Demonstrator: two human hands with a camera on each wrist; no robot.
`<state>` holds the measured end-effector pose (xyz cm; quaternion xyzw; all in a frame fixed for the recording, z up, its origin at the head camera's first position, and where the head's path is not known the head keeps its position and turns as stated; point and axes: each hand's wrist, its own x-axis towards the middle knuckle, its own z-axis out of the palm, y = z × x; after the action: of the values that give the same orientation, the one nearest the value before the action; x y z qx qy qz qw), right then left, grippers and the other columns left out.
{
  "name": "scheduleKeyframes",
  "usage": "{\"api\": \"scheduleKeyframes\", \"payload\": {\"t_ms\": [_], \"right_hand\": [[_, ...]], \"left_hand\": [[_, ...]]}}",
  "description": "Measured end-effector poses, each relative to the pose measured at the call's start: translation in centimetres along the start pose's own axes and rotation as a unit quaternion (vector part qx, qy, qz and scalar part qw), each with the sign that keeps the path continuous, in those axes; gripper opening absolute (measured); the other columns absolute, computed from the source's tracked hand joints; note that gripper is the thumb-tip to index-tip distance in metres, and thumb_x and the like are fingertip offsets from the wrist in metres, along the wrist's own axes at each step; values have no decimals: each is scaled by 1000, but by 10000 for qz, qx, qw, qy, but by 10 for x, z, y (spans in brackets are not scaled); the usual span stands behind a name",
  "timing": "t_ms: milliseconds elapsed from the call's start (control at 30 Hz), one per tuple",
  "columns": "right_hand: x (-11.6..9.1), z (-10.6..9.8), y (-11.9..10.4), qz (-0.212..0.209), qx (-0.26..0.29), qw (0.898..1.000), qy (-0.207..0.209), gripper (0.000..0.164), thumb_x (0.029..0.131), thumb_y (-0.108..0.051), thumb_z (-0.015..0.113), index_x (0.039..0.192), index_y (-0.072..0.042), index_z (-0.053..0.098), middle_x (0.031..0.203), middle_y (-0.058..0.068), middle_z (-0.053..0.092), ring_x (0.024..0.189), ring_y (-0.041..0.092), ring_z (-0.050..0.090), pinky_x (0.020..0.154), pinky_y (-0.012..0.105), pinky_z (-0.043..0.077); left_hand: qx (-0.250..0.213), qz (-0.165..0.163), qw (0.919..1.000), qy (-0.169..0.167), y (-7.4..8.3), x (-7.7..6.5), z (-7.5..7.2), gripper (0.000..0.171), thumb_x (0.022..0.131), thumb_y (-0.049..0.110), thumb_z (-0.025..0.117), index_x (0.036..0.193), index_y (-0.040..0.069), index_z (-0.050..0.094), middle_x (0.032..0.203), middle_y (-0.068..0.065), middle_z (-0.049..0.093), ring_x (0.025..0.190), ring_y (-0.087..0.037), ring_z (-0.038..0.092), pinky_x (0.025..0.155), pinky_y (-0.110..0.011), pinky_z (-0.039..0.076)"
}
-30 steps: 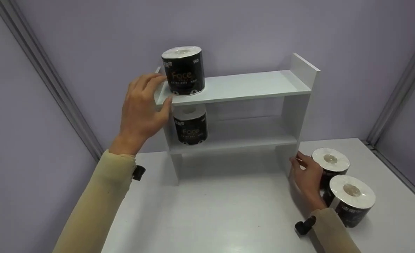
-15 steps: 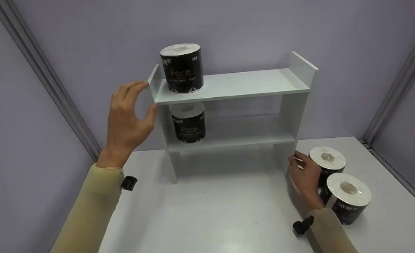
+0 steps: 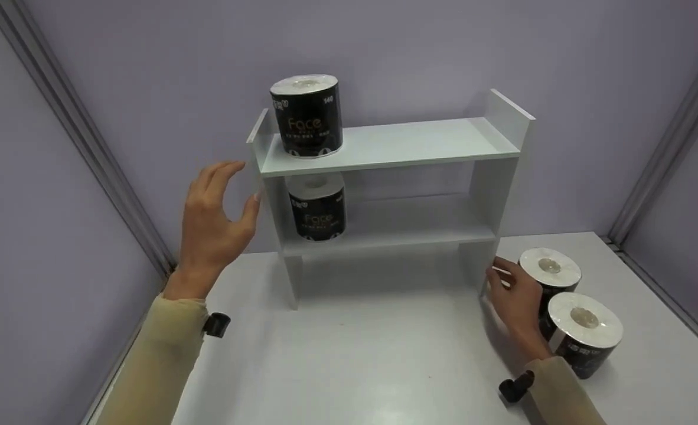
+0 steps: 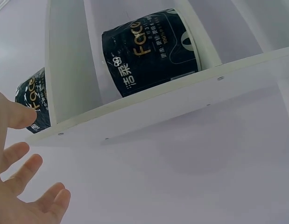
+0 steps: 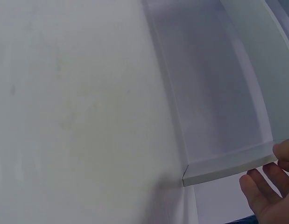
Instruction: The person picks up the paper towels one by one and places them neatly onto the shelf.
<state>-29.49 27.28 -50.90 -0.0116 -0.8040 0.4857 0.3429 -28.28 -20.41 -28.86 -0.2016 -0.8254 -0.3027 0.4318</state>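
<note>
A white two-tier shelf [image 3: 408, 239] stands against the back wall. On its top board, at the left end, one black-wrapped toilet roll [image 3: 307, 124] stands upright. Directly below it, another toilet roll [image 3: 319, 215] stands on the middle board, also seen large in the left wrist view. My left hand [image 3: 213, 230] hovers just left of the shelf's left side panel, fingers spread and gently bent, holding nothing. At the lower right, my right hand [image 3: 515, 298] pinches the front edge of the right side panel [image 5: 228, 170], thumb on the inner face and fingers outside.
Two more toilet rolls stand on the table right of my right hand: a rear one [image 3: 550, 268] and a nearer one [image 3: 585, 330]. The white table [image 3: 361, 366] extends in front of the shelf. Pale partition walls rise at the back and both sides.
My left hand has moved away from the upper toilet roll, to the left and then down beside the shelf. My right hand stays at the right side panel.
</note>
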Motion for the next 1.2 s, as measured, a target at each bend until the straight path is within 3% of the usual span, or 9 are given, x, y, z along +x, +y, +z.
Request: {"api": "scheduleKeyframes", "payload": {"t_ms": [133,233,367,467,567,933,1200], "right_hand": [[-3,-2,-1,-4,-23,10000,-20,29,99,1,71,127,6,73,123,22,76,107,39,77,80,-1,50],[-6,-3,0,-48,19,10000,-25,30,98,1,72,128,6,73,124,22,76,102,16,77,80,1,51],[-9,-5,-1,-153,126,9997,-110,32,97,3,72,129,9,70,126,24,74,104,21,79,81,0,51],[-10,-7,-4,-298,189,9992,-187,35,97,5,72,131,11,68,127,25,73,109,44,75,83,1,52],[-12,-9,-5,-401,204,9987,-233,36,96,7,73,131,12,67,128,26,72,110,45,75,86,2,52],[-16,-16,-13,-178,98,9983,-538,33,97,4,73,130,9,68,129,25,71,113,44,75,85,0,51],[-20,-25,-22,-414,18,9971,-633,30,97,3,74,126,8,70,126,26,72,114,44,73,90,4,53]], "left_hand": [[-8,-65,10000,-51,-4,-6,1,46,96,9,76,141,1,65,138,-21,64,134,-39,58,116,-57,46],[-23,-99,9999,-98,-5,-10,2,46,97,8,76,141,1,65,138,-21,64,134,-39,58,116,-56,47],[-72,-161,9997,-159,-5,-15,3,47,97,7,76,141,0,64,139,-21,64,135,-38,59,115,-55,48],[-121,-193,9995,-215,-6,-18,4,47,97,8,76,142,0,64,140,-21,64,135,-38,59,114,-55,48],[-159,-222,9992,-298,-8,-21,6,48,98,9,76,143,1,63,140,-20,64,134,-38,59,114,-55,49],[-192,-319,9987,-334,-14,-32,10,48,98,9,76,143,1,63,138,-20,64,135,-37,60,114,-53,50],[-219,-478,9976,-453,-15,-42,13,48,99,11,76,144,2,63,141,-20,63,136,-37,59,114,-53,49]]}}
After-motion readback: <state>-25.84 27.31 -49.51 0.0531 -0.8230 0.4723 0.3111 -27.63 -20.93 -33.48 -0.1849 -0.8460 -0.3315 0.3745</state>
